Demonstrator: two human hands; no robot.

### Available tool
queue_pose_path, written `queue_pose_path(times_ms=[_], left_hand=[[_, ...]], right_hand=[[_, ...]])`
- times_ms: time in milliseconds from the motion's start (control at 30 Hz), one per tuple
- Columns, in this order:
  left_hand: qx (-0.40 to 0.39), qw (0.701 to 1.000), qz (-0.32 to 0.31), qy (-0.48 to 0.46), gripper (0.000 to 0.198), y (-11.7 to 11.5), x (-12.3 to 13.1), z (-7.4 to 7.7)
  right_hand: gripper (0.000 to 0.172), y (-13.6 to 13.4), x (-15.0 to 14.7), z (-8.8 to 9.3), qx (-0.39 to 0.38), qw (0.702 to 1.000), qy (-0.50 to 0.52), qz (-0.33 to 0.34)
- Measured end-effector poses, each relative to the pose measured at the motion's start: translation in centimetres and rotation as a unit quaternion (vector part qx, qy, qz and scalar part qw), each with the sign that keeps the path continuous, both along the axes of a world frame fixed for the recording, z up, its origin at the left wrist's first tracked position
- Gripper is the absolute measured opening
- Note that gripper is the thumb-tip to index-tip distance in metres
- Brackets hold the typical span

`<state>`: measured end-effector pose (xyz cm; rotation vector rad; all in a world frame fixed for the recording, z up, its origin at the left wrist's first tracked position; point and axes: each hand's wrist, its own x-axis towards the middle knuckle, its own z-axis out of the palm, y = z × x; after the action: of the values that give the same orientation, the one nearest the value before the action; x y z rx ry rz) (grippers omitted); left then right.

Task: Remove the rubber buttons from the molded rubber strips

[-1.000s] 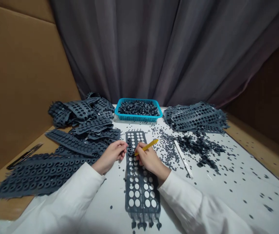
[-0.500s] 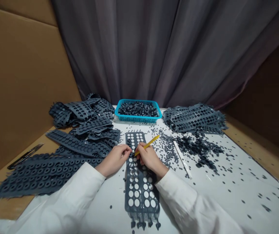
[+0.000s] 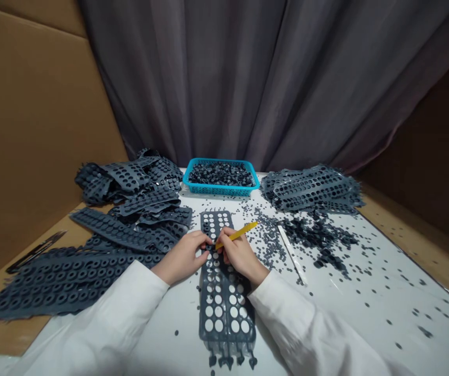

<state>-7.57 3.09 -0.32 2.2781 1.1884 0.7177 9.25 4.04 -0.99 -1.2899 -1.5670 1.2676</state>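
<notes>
The holed sheet (image 3: 226,316) is laid before the blue basket (image 3: 220,190), the yellow tool (image 3: 243,230) is pinched by the right hand (image 3: 240,255), and the left hand (image 3: 183,256), its grip impossible to tell, could be jabbed if the tool slips.

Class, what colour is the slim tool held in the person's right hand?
The slim tool is yellow, seen best in the head view, the only one.
</notes>
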Motion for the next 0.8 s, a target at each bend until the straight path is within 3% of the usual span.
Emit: queue_pose_path(times_ms=[200,367,633,800], left_hand=[[0.022,0.997,-0.013,0.07,0.015,0.01,0.09,-0.13],[0.046,0.989,-0.018,0.14,0.011,-0.09,0.32,0.15],[0.035,0.995,-0.026,0.09,0.016,0.31,0.17,-0.26],[0.011,1.0,0.024,0.012,0.011,0.81,-0.08,-0.28]], right_hand=[[0.021,0.14,-0.25,0.5,0.043,0.996,-0.072,0.039],[0.02,0.44,-0.11,0.11,0.008,0.998,-0.058,0.031],[0.02,0.85,0.11,0.01,-0.044,0.998,-0.04,0.023],[0.021,0.87,0.11,0.06,-0.052,0.998,-0.036,0.019]])
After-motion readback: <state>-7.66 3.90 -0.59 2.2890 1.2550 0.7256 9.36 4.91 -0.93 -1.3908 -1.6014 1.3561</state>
